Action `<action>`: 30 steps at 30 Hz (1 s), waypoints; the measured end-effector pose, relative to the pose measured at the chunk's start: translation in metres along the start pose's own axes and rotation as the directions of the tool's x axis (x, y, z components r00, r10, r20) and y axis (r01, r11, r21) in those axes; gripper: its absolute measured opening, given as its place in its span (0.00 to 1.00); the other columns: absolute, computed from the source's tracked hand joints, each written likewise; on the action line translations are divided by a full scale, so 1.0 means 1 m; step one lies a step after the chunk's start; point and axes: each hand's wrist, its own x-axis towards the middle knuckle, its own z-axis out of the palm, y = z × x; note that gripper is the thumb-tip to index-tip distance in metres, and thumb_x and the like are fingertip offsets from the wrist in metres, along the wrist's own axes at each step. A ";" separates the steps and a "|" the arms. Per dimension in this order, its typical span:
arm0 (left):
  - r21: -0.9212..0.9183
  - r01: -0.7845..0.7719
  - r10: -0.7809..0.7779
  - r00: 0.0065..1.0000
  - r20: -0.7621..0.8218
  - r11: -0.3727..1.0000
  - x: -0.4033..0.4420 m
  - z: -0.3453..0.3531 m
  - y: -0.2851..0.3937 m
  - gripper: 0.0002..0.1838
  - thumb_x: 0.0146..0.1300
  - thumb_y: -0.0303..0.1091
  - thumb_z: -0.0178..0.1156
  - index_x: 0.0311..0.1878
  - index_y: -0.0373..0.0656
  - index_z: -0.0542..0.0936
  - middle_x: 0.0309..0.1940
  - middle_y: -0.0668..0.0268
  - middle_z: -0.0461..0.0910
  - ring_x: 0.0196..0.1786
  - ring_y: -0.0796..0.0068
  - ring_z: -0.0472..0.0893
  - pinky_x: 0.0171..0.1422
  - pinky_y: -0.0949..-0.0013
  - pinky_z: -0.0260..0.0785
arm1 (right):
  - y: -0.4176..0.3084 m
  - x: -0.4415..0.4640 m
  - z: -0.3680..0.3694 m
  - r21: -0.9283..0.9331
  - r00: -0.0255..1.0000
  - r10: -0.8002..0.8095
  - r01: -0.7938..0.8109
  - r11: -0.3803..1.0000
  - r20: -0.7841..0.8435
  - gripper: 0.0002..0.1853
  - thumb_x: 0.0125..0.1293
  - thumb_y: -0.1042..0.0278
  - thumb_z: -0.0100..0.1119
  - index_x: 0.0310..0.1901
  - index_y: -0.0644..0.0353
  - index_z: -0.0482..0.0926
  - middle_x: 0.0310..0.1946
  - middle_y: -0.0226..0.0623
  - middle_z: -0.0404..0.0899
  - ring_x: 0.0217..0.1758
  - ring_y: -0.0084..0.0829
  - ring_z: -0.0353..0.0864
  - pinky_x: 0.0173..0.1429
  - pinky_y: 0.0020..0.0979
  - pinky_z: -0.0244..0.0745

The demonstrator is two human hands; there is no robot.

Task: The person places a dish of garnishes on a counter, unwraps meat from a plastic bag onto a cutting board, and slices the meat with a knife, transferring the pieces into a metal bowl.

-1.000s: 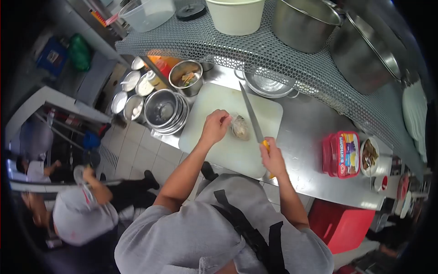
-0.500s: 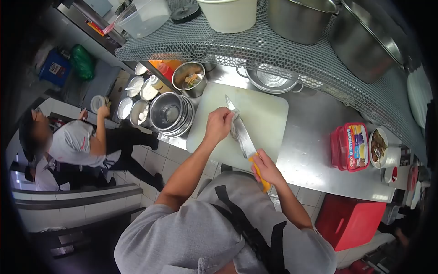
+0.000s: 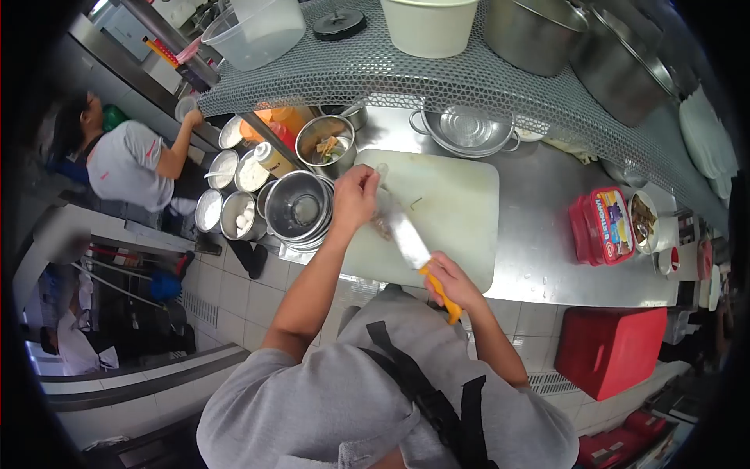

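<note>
My right hand point(image 3: 453, 283) grips a knife point(image 3: 410, 244) by its yellow handle. The broad blade is smeared by motion and points up and left over the white cutting board point(image 3: 465, 223). At the board's left side my left hand point(image 3: 357, 197) is closed, fingers pinched on a thin translucent piece point(image 3: 382, 173), whose kind I cannot tell. Beside the blade lies a small brownish piece point(image 3: 381, 228), partly covered. A small dark green sliver point(image 3: 416, 203) lies on the board.
Stacked steel bowls point(image 3: 301, 205), a squeeze bottle point(image 3: 271, 159) and a steel pot of food scraps point(image 3: 326, 148) stand left of the board. Behind it sits a colander point(image 3: 466, 129) under a mesh shelf point(image 3: 351, 74). Red tubs point(image 3: 601, 227) stand right. A co-worker point(image 3: 133, 164) stands at left.
My left hand has moved left, away from the blade tip, with the translucent piece. The blade has swung slightly. The co-worker has moved farther back, reaching toward the shelf end.
</note>
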 end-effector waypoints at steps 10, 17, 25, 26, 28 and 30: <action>0.156 0.087 -0.085 0.996 -0.016 0.984 -0.086 0.014 -0.087 0.20 0.59 0.34 0.65 0.52 0.35 0.74 0.51 0.46 0.76 0.54 0.48 0.76 0.58 0.57 0.69 | -0.002 0.005 -0.087 -0.918 0.683 -0.708 0.144 0.370 -0.178 0.21 0.69 0.65 0.58 0.63 0.57 0.72 0.31 0.44 0.77 0.32 0.40 0.84 0.36 0.38 0.77; 0.406 0.202 -0.224 0.975 0.007 0.891 -0.089 0.040 -0.100 0.26 0.52 0.28 0.66 0.56 0.36 0.74 0.52 0.44 0.76 0.57 0.45 0.75 0.61 0.56 0.68 | -0.010 0.040 -0.086 -0.962 0.777 -0.598 -0.032 0.270 -0.194 0.21 0.62 0.69 0.65 0.57 0.57 0.78 0.49 0.48 0.75 0.53 0.47 0.77 0.57 0.44 0.72; 0.242 0.279 -0.254 0.959 -0.128 0.929 -0.076 0.049 -0.087 0.09 0.55 0.30 0.68 0.37 0.34 0.83 0.27 0.50 0.83 0.34 0.50 0.84 0.43 0.55 0.74 | -0.011 0.143 -0.026 -0.612 0.883 -0.459 0.309 0.728 -0.099 0.26 0.59 0.62 0.68 0.58 0.60 0.77 0.55 0.50 0.77 0.60 0.50 0.76 0.64 0.41 0.72; 0.237 0.270 -0.231 0.956 -0.182 0.933 -0.070 0.047 -0.080 0.09 0.58 0.31 0.66 0.36 0.34 0.83 0.27 0.50 0.83 0.33 0.50 0.84 0.42 0.56 0.74 | -0.011 0.147 -0.026 -0.612 0.884 -0.458 0.312 0.727 -0.094 0.26 0.59 0.62 0.68 0.58 0.60 0.77 0.55 0.50 0.77 0.60 0.50 0.76 0.64 0.41 0.72; 0.230 0.262 -0.207 0.949 -0.239 0.937 -0.056 0.040 -0.069 0.09 0.60 0.31 0.65 0.36 0.34 0.83 0.27 0.51 0.84 0.31 0.51 0.84 0.41 0.57 0.74 | -0.010 0.152 -0.029 -0.444 0.925 -0.346 0.246 0.861 -0.158 0.25 0.59 0.60 0.69 0.56 0.61 0.78 0.52 0.51 0.78 0.52 0.48 0.81 0.58 0.41 0.76; 0.215 0.168 -0.134 0.977 -0.166 0.962 -0.046 0.033 -0.059 0.10 0.62 0.32 0.65 0.38 0.34 0.83 0.23 0.56 0.83 0.25 0.64 0.81 0.34 0.63 0.73 | 0.003 0.160 -0.029 -0.530 0.866 -0.437 0.259 0.808 -0.243 0.24 0.58 0.59 0.70 0.54 0.62 0.78 0.49 0.51 0.79 0.47 0.48 0.82 0.54 0.40 0.77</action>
